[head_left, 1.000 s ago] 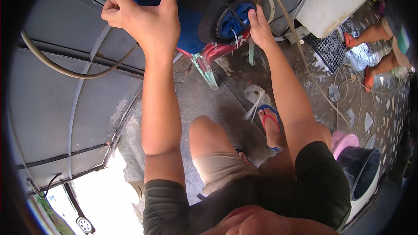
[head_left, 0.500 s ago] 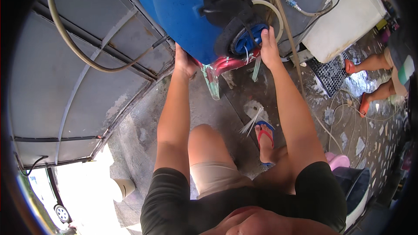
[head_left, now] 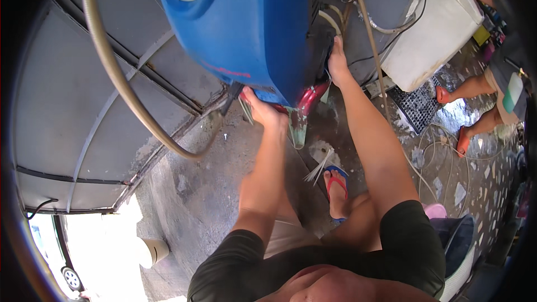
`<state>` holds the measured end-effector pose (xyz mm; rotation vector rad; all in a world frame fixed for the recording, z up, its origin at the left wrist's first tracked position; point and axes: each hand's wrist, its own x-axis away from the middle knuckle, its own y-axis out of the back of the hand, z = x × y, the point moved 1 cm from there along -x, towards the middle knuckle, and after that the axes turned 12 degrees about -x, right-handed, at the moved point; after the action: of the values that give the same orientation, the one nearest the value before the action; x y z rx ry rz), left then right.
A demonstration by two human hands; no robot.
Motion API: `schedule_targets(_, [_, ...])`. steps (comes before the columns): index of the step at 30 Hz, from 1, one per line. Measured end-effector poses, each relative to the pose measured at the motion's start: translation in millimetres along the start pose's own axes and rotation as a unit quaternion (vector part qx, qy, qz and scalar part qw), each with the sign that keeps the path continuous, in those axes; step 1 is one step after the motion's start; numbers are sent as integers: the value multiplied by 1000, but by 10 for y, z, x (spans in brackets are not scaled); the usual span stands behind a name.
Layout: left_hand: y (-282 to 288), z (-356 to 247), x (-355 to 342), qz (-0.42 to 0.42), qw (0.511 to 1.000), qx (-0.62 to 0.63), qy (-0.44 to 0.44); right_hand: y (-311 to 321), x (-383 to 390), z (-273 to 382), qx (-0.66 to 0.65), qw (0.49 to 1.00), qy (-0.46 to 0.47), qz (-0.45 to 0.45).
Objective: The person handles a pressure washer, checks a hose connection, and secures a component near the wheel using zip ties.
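Observation:
A blue wheeled machine (head_left: 229, 39) with a smooth plastic body fills the top middle, resting over a red support (head_left: 309, 99) with chipped paint and pale green legs. My left hand (head_left: 263, 111) grips the machine's lower left edge, thumb on top and fingers hidden beneath. On the far right side, my right hand (head_left: 337, 64) is closed against the machine's dark lower part, its fingertips partly hidden. A thick beige hose (head_left: 114, 78) joins the machine near my left hand and loops out to the left.
Grey metal panels (head_left: 56, 117) stand at left. A white box (head_left: 428, 28) and black grate (head_left: 417, 106) lie right, near another person's legs (head_left: 475, 86). A thin hose (head_left: 447, 140) coils on the wet floor. A dark bucket (head_left: 456, 240) and white container (head_left: 152, 251) are nearby.
The machine has turned and come nearer, showing more of its blue front; its wheel is now out of sight. My left hand has shifted right and nearer. The thick hose has swung nearer.

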<state>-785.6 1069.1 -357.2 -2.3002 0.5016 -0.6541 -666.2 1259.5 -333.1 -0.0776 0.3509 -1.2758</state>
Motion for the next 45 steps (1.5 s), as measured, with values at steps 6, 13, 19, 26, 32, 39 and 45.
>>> schedule_targets(6, [-108,257,735,-99,994,5,-45,-120,-419,-72,-145,979,-99,105])
schedule_targets(13, [133,262,656,-33,999,-35,9,-122,110,231,-105,986,-128,17])
schedule_targets(19, [410,-7,578,79,961,-183,191,-272,1134,481,-101,985,138,6])
schedule_targets(26, [1170,-665,-861,5,899,-400,-179,-369,982,724,-46,997,65,16])
schedule_targets(32, [538,-656,-1727,209,936,-246,141,-299,896,385,75,994,57,-50])
schedule_targets(39, [519,-568,-1385,179,967,-180,27,-325,516,483,2,993,106,46])
schedule_targets(45, [858,-603,-739,105,976,-184,-42,-482,168,418,-213,961,-91,153])
